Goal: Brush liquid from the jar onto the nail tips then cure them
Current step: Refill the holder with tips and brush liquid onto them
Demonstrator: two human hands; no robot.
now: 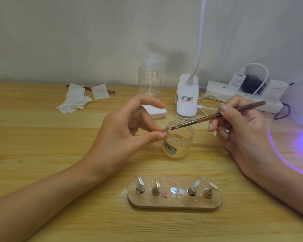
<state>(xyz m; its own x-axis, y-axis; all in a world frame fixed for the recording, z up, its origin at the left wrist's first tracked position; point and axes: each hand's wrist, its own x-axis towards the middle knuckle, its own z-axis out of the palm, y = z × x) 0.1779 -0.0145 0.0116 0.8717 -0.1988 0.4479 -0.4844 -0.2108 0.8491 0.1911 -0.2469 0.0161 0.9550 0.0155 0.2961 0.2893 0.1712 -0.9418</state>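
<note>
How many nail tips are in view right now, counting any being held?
5. Four nail tips stand on the wooden holder: far left, centre-left, centre-right, far right. The fifth nail tip is pinched by the left hand over the jar. None seem hidden.

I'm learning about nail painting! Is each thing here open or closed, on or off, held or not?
jar: open, no lid, upright.
brush: held by right hand, bristles on the nail tip.
nail tip: pinched by left hand over the jar.
curing lamp: on, glowing purple.
pump bottle: cap flipped open.
wooden holder: four tips standing, middle spot empty.
</note>
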